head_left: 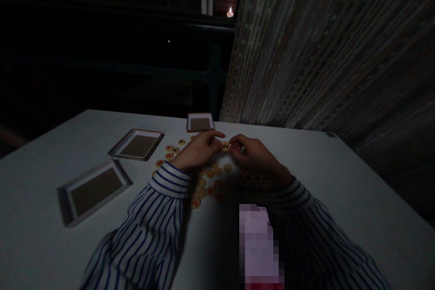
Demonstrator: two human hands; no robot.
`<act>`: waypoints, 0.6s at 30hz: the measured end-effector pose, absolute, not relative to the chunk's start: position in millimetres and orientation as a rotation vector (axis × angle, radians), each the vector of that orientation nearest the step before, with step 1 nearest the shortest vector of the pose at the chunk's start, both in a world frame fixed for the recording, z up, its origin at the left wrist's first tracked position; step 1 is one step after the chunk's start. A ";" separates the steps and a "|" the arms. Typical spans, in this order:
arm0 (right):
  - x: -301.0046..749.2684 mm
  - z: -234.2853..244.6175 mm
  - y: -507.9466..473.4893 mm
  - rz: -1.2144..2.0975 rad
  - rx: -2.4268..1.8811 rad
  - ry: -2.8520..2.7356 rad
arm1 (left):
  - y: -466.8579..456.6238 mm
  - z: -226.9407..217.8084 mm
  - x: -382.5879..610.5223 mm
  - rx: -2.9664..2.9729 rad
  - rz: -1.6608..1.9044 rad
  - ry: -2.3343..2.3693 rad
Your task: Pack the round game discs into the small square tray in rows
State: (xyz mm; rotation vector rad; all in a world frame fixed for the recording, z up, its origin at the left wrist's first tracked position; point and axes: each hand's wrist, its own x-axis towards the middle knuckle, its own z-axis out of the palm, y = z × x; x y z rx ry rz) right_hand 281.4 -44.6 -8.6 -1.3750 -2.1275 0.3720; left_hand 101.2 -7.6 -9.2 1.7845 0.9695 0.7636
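A round, light wooden xiangqi piece [226, 146] with a dark character on it is pinched between my two hands above the table. My left hand [200, 148] has its thumb at the piece's left edge, with the index finger stretched out above. On the other side, my right hand [253, 153] closes its fingertips on the right edge. Loose xiangqi pieces [201, 183] lie scattered under and around my left hand, some with red characters, some blank side up. Below my right hand, several pieces [254, 183] sit in rows, dim in shadow.
Left of the pieces stand an open shallow box [117, 170] and a tray-like lid [125, 154]; a smaller open box [200, 115] is at the white table's [288, 145] far edge. A blurred-out phone-like object [260, 244] lies near me. A string curtain [272, 54] hangs behind.
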 end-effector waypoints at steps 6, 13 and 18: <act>281.7 -6.7 -46.2 0.500 -1.343 -2.009 | -9.0 -8.9 102.8 1.737 0.737 0.905; 286.5 -8.4 -45.2 0.522 -1.285 -1.965 | -11.2 -6.5 104.2 1.737 0.732 0.876; 287.5 -5.5 -46.8 0.506 -1.269 -1.987 | -13.1 -4.5 106.2 1.808 0.731 0.840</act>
